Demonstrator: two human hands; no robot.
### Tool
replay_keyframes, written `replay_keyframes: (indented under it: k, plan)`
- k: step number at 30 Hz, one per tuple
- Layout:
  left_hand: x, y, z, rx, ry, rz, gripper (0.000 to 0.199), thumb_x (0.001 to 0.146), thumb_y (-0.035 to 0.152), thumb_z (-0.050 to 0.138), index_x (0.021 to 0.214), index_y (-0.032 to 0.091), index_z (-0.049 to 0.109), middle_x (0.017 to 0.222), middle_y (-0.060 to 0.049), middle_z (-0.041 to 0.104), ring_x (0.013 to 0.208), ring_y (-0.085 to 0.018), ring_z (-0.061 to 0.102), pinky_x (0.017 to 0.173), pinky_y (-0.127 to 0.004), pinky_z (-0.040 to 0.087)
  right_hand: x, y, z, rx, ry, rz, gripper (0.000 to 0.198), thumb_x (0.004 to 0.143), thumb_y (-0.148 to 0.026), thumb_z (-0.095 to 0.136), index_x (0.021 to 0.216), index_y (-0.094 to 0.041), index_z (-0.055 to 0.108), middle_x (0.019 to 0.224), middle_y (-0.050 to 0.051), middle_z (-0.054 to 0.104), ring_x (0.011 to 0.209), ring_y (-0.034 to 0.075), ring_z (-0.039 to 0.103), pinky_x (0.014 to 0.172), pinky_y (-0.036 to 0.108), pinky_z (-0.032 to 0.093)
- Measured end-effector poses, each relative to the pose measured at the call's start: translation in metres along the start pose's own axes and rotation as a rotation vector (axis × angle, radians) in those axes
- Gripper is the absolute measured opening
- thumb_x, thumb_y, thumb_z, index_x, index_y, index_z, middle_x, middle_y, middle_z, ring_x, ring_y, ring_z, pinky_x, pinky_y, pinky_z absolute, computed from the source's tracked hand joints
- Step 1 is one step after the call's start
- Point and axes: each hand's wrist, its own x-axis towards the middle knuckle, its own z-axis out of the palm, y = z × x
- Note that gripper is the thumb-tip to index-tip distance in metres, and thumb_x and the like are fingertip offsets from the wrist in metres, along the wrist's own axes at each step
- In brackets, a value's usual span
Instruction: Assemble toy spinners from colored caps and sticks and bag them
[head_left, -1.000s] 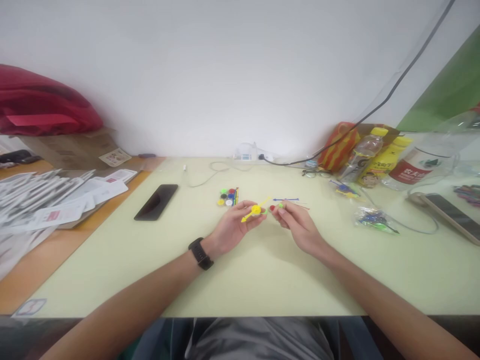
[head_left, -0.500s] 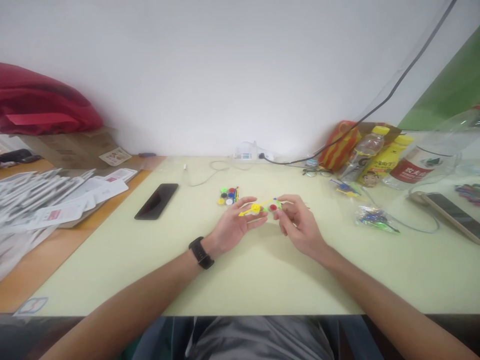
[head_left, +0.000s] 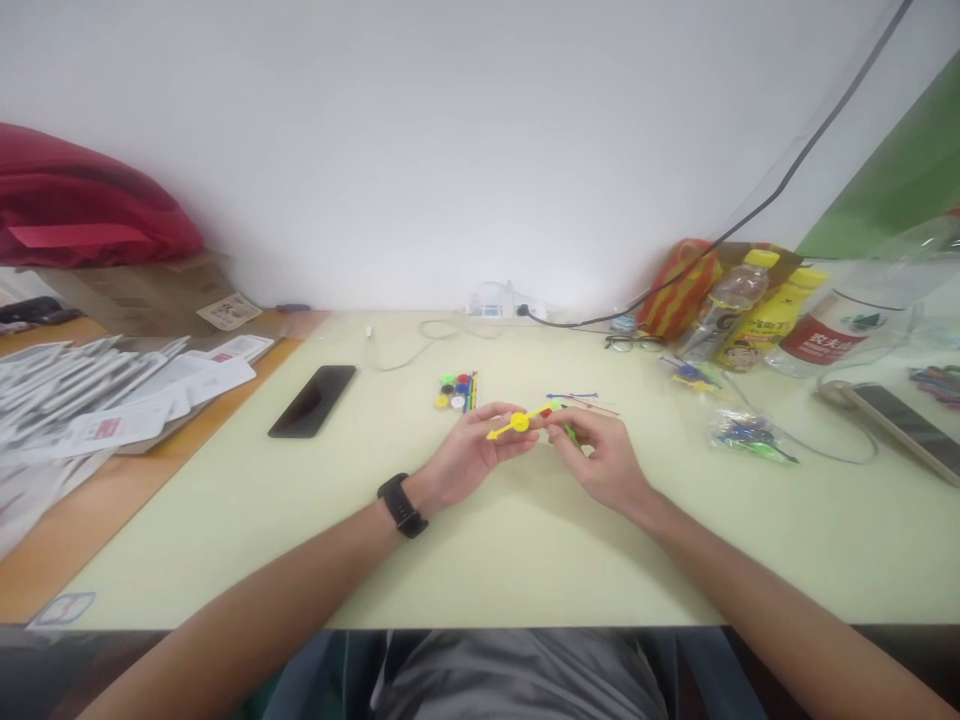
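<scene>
Low over the middle of the desk, my left hand (head_left: 484, 447) is turned partly palm-up. A yellow plastic arrow spinner (head_left: 519, 423) with a round hub rests in its closed fingers, tip pointing left. Close beside it, my right hand (head_left: 596, 450) pinches a green arrow piece (head_left: 570, 433), mostly covered by the fingers. A small red part shows between the two hands, largely hidden. Behind my right hand a blue arrow (head_left: 572, 395) lies on the desk with thin reddish sticks near it. Colored discs (head_left: 448, 391) and several narrow arrows (head_left: 471, 391) lie beyond my left hand.
A black phone (head_left: 313, 401) lies at left, near piled white packets (head_left: 105, 400) and a cardboard box (head_left: 150, 295). At right are bagged parts (head_left: 750, 437), drink bottles (head_left: 765, 325), glasses (head_left: 634, 343) and another phone (head_left: 907, 430). A cable (head_left: 780, 190) runs along the wall.
My hands have come closer together, and the yellow spinner has shifted slightly right. The red disc, plainly seen before, is now mostly covered. The blue arrow on the desk shows more fully.
</scene>
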Motion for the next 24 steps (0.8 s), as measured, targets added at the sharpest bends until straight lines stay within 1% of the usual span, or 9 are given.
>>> replay_keyframes:
  k: [6,9,11,13,15,18,19,21,24]
  plan:
    - [-0.001,-0.003,0.002,0.150,-0.015,0.015,0.020,0.087,0.028,0.077,0.100,0.014,0.072,0.108,-0.013,0.077,0.101,-0.025,0.074,0.097,-0.040,0.054,-0.001,0.002,-0.003,-0.117,-0.113,-0.033,0.015,0.090,-0.014,0.055,0.085,-0.020,0.068,0.072,0.000,0.066,0.056,0.012,0.051,0.055,0.026,0.040]
    - [-0.001,-0.005,-0.001,0.259,-0.042,0.039,0.023,0.088,0.031,0.077,0.103,0.015,0.071,0.107,-0.012,0.076,0.096,-0.025,0.074,0.095,-0.041,0.054,-0.002,0.008,-0.004,-0.228,-0.185,-0.091,0.015,0.090,-0.014,0.054,0.080,-0.020,0.064,0.073,0.000,0.066,0.058,0.012,0.052,0.059,0.026,0.040]
    - [0.000,-0.006,-0.003,0.309,-0.045,0.047,0.024,0.089,0.033,0.076,0.104,0.015,0.071,0.106,-0.012,0.076,0.093,-0.024,0.075,0.096,-0.042,0.054,-0.002,0.012,-0.004,-0.302,-0.199,-0.149,0.015,0.091,-0.015,0.054,0.081,-0.020,0.064,0.073,0.000,0.066,0.060,0.013,0.053,0.061,0.027,0.040]
    - [0.000,-0.008,-0.005,0.323,-0.035,0.043,0.025,0.090,0.034,0.075,0.105,0.015,0.071,0.107,-0.012,0.076,0.093,-0.024,0.075,0.097,-0.043,0.053,-0.001,0.016,-0.005,-0.355,-0.166,-0.199,0.015,0.091,-0.014,0.052,0.081,-0.020,0.062,0.072,0.000,0.065,0.060,0.014,0.054,0.061,0.027,0.040]
    - [0.001,-0.011,-0.005,0.318,-0.015,0.026,0.026,0.090,0.036,0.074,0.106,0.016,0.070,0.107,-0.012,0.075,0.096,-0.025,0.075,0.096,-0.043,0.054,0.001,0.017,-0.007,-0.386,-0.081,-0.230,0.015,0.090,-0.013,0.052,0.080,-0.021,0.059,0.071,0.000,0.063,0.060,0.014,0.053,0.061,0.028,0.040]
    - [0.002,-0.014,-0.005,0.306,0.000,0.002,0.028,0.091,0.038,0.074,0.108,0.016,0.070,0.109,-0.013,0.074,0.098,-0.026,0.074,0.095,-0.043,0.055,0.003,0.015,-0.012,-0.373,0.026,-0.277,0.011,0.090,-0.014,0.055,0.093,-0.021,0.062,0.078,0.002,0.065,0.064,0.016,0.056,0.064,0.029,0.043]
    - [0.002,-0.014,-0.004,0.301,0.002,-0.001,0.029,0.091,0.038,0.073,0.109,0.016,0.069,0.111,-0.013,0.074,0.099,-0.025,0.073,0.096,-0.043,0.055,0.004,0.013,-0.013,-0.356,0.014,-0.309,0.014,0.090,-0.014,0.056,0.100,-0.021,0.063,0.081,0.003,0.067,0.067,0.016,0.058,0.065,0.029,0.044]
    - [0.002,-0.014,-0.003,0.294,0.009,-0.001,0.029,0.091,0.039,0.073,0.110,0.017,0.069,0.112,-0.012,0.073,0.100,-0.024,0.072,0.097,-0.044,0.055,0.004,0.011,-0.015,-0.336,-0.067,-0.389,0.019,0.092,-0.016,0.058,0.109,-0.022,0.063,0.087,0.003,0.069,0.073,0.017,0.062,0.067,0.030,0.046]
    - [0.002,-0.013,0.000,0.289,0.022,0.006,0.029,0.090,0.039,0.075,0.108,0.017,0.070,0.110,-0.011,0.073,0.102,-0.025,0.071,0.097,-0.046,0.056,0.004,0.010,-0.013,-0.366,-0.184,-0.467,0.015,0.099,-0.018,0.054,0.108,-0.023,0.065,0.089,0.004,0.071,0.080,0.019,0.066,0.072,0.031,0.049]
